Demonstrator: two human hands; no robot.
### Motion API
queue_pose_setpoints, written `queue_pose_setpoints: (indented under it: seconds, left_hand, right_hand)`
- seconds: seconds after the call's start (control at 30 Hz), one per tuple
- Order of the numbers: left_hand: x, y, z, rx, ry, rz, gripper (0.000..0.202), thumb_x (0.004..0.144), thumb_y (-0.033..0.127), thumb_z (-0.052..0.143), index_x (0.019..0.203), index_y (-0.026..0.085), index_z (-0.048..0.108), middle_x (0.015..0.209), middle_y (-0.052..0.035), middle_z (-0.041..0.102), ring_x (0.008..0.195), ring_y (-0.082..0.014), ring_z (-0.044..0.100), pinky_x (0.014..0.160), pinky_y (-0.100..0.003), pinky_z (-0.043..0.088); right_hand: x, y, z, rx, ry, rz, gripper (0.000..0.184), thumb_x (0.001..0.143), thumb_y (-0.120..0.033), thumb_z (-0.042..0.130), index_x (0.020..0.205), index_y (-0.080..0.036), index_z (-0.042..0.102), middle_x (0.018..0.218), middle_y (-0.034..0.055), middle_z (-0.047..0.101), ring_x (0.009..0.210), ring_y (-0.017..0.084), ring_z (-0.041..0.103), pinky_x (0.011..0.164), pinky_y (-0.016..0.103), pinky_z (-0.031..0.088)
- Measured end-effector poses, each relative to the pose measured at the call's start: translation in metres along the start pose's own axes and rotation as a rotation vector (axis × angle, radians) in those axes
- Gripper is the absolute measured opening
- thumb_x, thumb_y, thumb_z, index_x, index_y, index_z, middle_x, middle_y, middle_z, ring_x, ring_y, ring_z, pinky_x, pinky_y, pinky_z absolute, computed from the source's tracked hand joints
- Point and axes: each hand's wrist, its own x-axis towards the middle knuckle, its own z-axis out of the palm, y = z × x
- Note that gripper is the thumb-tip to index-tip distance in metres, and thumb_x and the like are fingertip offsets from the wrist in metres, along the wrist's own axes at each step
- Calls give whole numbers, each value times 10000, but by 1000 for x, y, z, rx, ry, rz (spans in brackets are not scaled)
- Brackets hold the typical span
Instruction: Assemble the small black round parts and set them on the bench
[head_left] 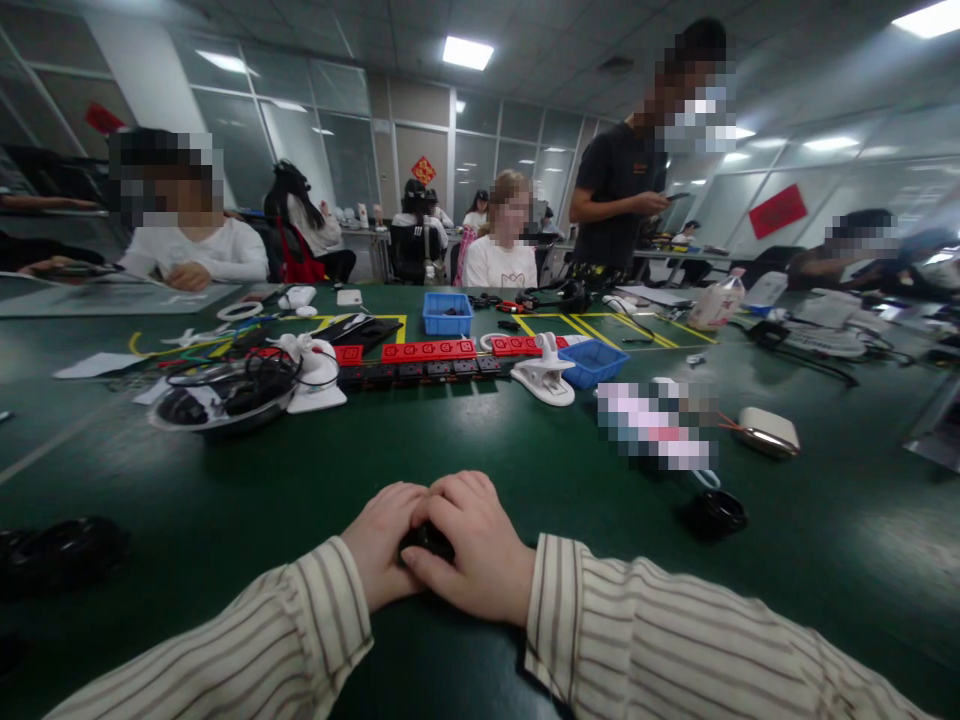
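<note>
My left hand (382, 540) and my right hand (472, 545) rest together on the green table (225, 500) near its front edge. Both are curled, fingers closed over a small black object (426, 540) that shows only as a dark patch between them; I cannot make out what it is. Striped sleeves cover both forearms.
Farther back lie red and black power strips (427, 351), two blue bins (447, 313), a white clip stand (546, 378), a bowl of black cables (225, 400), a black ring (716, 512) and a white case (766, 430). Several people sit or stand at the far side.
</note>
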Motion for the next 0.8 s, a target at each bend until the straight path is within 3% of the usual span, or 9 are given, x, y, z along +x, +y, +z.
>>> queue_pose_setpoints:
  seconds: [0.17,0.33,0.43,0.53,0.63,0.7,0.8]
  left_hand:
    - [1,2,0,24,4,-19,345,596,210,519,938,166,535,978,-67,567,962,-242,505,921,-427,373]
    - [0,4,0,41,4,-15,362,593,229,533,950,175,543,1003,-61,576,982,-247,509,936,-433,369]
    - [0,3,0,54,9,-18,362,614,226,528,972,179,535,1026,-60,578,998,-246,509,937,-427,369]
    - [0,0,2,58,4,18,326,650,245,527,971,192,537,1014,-53,582,992,-235,515,930,-412,376]
    - [0,-3,2,46,11,30,381,656,302,554,1018,191,520,1033,-61,576,987,-244,513,901,-421,399]
    - [0,-2,0,25,0,30,412,654,316,552,1040,177,508,1044,-73,571,981,-251,512,886,-428,409]
    - [0,1,-3,0,-22,17,413,628,276,548,1024,164,514,1029,-80,568,972,-250,511,888,-425,407]
  right_hand:
    - [0,0,0,36,-17,-189,95,674,-177,463,734,-171,537,808,13,549,809,139,464,880,353,295]
    - [-4,2,3,34,-68,-427,95,671,-182,416,646,-180,509,649,-18,542,784,125,494,1008,376,188]
    - [-6,1,3,17,-74,-466,107,682,-195,409,671,-186,515,618,-20,539,773,126,500,1023,368,181]
    - [-5,-2,0,57,53,-403,172,693,-204,414,810,-187,539,789,-3,592,862,137,491,1026,378,174]
    - [-3,-3,-2,61,132,-222,300,694,-302,499,960,-165,516,968,42,561,937,169,458,991,395,215]
    - [-2,-2,-2,38,113,-74,381,681,-375,563,980,-145,505,967,64,539,926,185,445,921,384,282]
    - [0,1,0,0,25,28,307,705,-395,582,882,-149,529,873,52,536,851,177,451,808,346,332]
